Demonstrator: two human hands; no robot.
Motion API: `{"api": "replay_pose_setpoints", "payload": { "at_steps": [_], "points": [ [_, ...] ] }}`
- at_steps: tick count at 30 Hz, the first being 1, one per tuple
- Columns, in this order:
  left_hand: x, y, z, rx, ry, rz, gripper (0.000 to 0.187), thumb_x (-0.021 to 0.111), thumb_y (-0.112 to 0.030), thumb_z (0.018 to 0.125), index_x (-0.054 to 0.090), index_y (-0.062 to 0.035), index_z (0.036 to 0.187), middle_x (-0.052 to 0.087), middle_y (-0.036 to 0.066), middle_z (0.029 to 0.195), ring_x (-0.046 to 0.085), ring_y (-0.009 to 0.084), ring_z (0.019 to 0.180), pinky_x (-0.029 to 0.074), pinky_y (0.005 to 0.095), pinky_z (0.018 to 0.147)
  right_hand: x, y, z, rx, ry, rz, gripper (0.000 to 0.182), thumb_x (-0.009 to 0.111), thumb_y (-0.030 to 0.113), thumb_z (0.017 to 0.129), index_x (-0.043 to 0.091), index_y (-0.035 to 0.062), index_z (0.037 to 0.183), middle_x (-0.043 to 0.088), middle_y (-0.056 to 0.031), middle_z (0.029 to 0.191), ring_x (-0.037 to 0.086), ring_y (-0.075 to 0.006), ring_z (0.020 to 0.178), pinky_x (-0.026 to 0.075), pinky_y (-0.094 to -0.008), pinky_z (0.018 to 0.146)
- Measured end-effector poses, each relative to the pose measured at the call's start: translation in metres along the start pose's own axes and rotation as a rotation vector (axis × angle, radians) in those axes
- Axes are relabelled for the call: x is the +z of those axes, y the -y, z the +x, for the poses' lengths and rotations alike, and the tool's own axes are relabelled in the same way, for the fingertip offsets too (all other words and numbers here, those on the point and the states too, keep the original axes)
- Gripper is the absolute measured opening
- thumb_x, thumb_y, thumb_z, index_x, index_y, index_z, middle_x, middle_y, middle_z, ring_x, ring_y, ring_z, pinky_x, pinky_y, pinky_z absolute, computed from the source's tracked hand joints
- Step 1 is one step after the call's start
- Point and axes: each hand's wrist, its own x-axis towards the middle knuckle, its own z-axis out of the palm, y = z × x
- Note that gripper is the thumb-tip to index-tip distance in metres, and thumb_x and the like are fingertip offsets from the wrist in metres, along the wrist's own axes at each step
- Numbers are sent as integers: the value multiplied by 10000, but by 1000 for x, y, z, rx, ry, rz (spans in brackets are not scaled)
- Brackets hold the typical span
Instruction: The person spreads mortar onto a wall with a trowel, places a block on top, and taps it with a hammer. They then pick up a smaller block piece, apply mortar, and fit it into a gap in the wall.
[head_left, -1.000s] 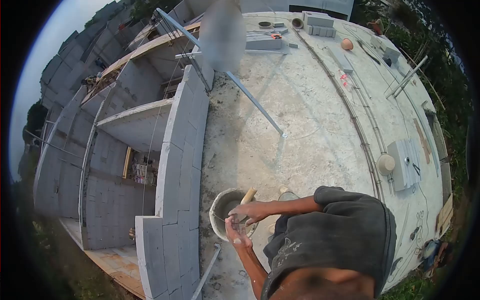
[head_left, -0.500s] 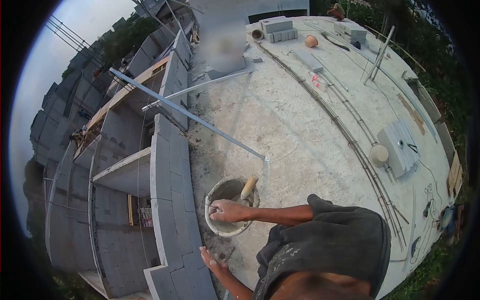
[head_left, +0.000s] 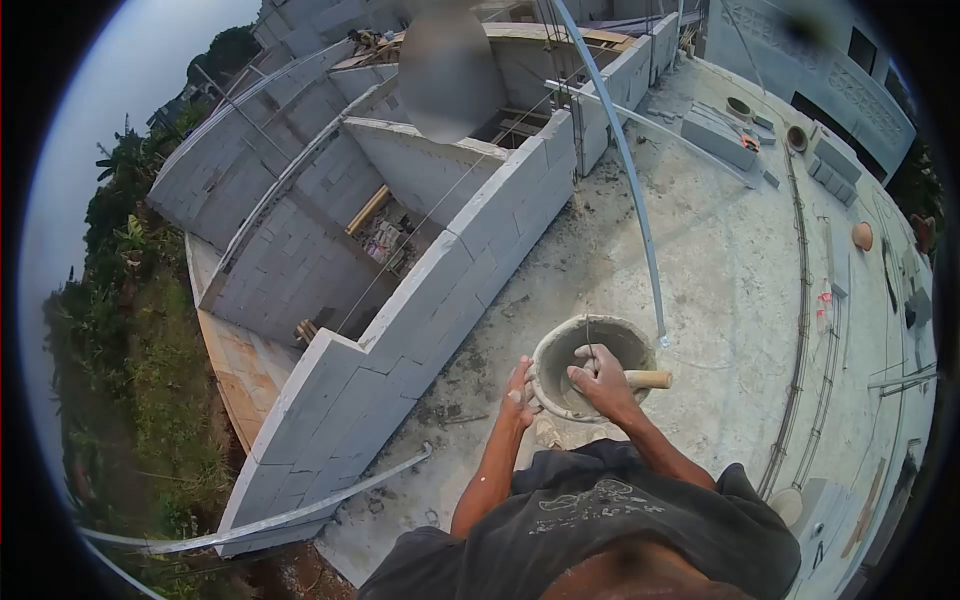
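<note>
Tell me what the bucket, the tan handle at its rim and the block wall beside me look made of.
Bucket: perhaps plastic or rubber; grey residue hides its finish. Handle: probably wood, fairly smooth and matte, from its plain tan colour. Block wall: likely concrete, matte and unpainted, showing bare grey blocks with visible joints.

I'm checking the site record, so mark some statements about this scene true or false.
1. The right hand is over the bucket. True.
2. The left hand is plunged inside the bucket. False: it is outside, beside the rim.
3. A pale handle juts out past the bucket's right side. True.
4. The block wall stands to the right of the bucket. False: it stands to the left.
5. The person's shirt is dark. True.
</note>
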Motion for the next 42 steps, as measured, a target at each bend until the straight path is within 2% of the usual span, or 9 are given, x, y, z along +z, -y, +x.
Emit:
{"api": "replay_pose_setpoints", "payload": {
  "at_steps": [7, 14, 21, 24, 29, 32, 35, 38, 42],
  "points": [
    [-69, -83, -1, 159, 132, -58, 787, 656, -661, 876, 507, -152, 1457, 414, 193, 1519, 319, 370, 1443, 280, 674, 1118, 94, 26, 39, -189, 271, -164, 463, 684, 199, 894, 513, -48, 1246, 542, -78, 718, 573, -207, 676, 462, -384, 656],
    [-117, -119, -8, 361, -18, -29, 588, 755, -505, 882, 660, -24, 1206, 568, 112, 1278, 454, 237, 1258, 356, 450, 1045, 202, 31, 70, -405, 576, -379, 414, 621, 113, 900, 462, -34, 1253, 630, -276, 941, 628, -496, 901, 491, -558, 806],
    [-155, -126, 4, 285, -348, -142, 310, 855, -253, 798, 578, -123, 747, 537, 16, 990, 529, 141, 863, 392, 317, 846, 199, 27, 140, -652, 776, -582, 637, 733, 159, 848, 478, 75, 1425, 572, -190, 1251, 546, -376, 1183, 459, -490, 988],
    [-174, -111, 21, 466, -532, 2, 366, 829, -181, 799, 467, -177, 751, 458, -78, 822, 399, 43, 673, 303, 252, 557, 175, -15, 205, -669, 620, -933, 665, 760, 218, 846, 473, 127, 1440, 566, -175, 1278, 561, -388, 1170, 481, -494, 950],
    [-173, -127, 28, 521, -791, 63, 256, 807, -90, 783, 565, -125, 858, 382, -85, 786, 363, 35, 716, 291, 205, 664, 207, -65, 276, -728, 872, -1104, 632, 752, 323, 873, 475, 123, 1405, 554, -153, 1302, 562, -385, 1178, 501, -533, 905],
    [-146, -167, 9, 403, -885, -55, 390, 800, -94, 813, 683, -27, 1179, 390, -103, 795, 370, 37, 735, 304, 196, 719, 244, -52, 303, -791, 1084, -1029, 547, 727, 354, 896, 504, 83, 1316, 565, -157, 1256, 565, -365, 1166, 504, -538, 894],
    [-129, -191, 2, 430, -974, -160, 211, 811, -106, 806, 656, -50, 937, 482, -65, 848, 421, 45, 748, 372, 220, 701, 260, -48, 336, -947, 1193, -999, 560, 719, 370, 897, 498, 65, 1312, 565, -161, 1245, 573, -355, 1150, 520, -515, 872],
    [-109, -200, 4, 431, -1026, -283, 235, 783, -92, 846, 686, -14, 1045, 467, -80, 788, 413, 41, 720, 363, 209, 693, 256, -57, 360, -1128, 1220, -935, 559, 716, 345, 873, 504, 52, 1299, 598, -181, 1208, 607, -359, 1126, 524, -506, 844],
    [-90, -182, 5, 451, -1143, -404, 306, 754, -96, 875, 678, 23, 1147, 546, -58, 804, 480, 62, 728, 404, 212, 720, 230, -4, 373, -855, 1463, -881, 514, 702, 262, 872, 492, 41, 1286, 603, -189, 1173, 641, -368, 1090, 550, -508, 797]
  ]
}}
